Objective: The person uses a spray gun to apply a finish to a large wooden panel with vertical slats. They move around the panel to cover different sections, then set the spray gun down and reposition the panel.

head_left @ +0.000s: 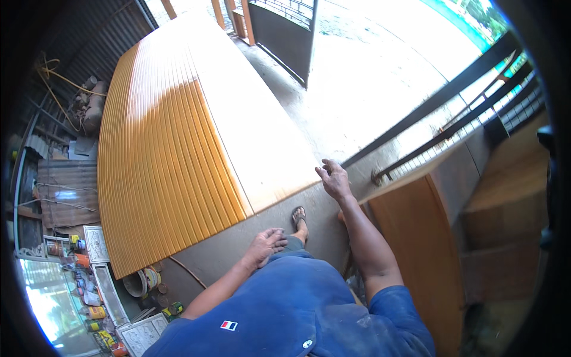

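A long panel with a ribbed, glossy orange-brown face lies in front of me, its far end washed out by sunlight. Along its right side runs a flat, pale, glaring surface. Near that surface's right corner my right hand is raised, fingers apart and nothing in them; I cannot tell whether it touches the corner. Close to my body, just short of the panel's near edge, my left hand is held with its fingers loosely stretched out and without anything in it.
At the left stand several paint cans, a bucket and framed pieces. A thin hose lies on the floor. Brown wooden boards stand close at my right, beside dark metal bars. A dark gate is farther ahead.
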`<state>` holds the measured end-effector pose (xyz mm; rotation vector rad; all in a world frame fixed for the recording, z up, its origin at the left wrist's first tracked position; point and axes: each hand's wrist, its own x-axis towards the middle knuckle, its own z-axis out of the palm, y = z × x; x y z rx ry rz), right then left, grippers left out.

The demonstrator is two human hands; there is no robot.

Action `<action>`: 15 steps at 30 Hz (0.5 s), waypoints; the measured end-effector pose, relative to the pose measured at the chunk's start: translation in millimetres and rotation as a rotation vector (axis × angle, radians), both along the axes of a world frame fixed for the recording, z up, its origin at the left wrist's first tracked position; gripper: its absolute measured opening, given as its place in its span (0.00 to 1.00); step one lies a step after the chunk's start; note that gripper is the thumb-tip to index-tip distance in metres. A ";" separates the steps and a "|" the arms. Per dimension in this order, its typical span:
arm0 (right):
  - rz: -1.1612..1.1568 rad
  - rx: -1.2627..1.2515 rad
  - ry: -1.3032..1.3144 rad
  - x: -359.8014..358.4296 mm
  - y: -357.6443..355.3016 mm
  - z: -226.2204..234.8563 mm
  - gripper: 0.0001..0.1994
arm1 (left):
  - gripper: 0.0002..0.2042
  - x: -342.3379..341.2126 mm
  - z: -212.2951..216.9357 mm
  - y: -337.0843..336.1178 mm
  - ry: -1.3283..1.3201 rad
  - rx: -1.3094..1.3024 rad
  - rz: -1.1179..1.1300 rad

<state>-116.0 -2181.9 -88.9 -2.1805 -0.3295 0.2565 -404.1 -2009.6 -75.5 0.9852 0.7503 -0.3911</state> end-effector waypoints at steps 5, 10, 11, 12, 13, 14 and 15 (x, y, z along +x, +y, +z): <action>0.127 -0.098 0.030 74.7 64.9 -33.6 0.32 | 0.39 76.8 -33.5 4.3 0.182 -0.344 0.458; 0.267 -0.236 0.049 108.4 94.7 -64.2 0.44 | 0.38 103.4 -60.8 4.7 0.180 -0.439 0.620; 0.283 -0.168 0.294 114.0 96.9 -69.8 0.44 | 0.38 104.5 -66.1 1.4 0.145 -0.409 0.619; 0.358 -0.185 0.223 106.3 88.3 -75.4 0.45 | 0.34 97.1 -69.8 -9.6 0.115 -0.432 0.654; 0.414 -0.358 0.308 110.0 87.0 -80.4 0.46 | 0.33 96.9 -76.5 -14.8 0.097 -0.409 0.685; 0.445 -0.381 0.151 105.3 82.7 -85.5 0.47 | 0.32 95.6 -84.0 -21.5 0.111 -0.391 0.733; 0.499 -0.419 0.295 111.5 77.3 -88.1 0.42 | 0.31 94.8 -92.2 -29.4 0.125 -0.385 0.797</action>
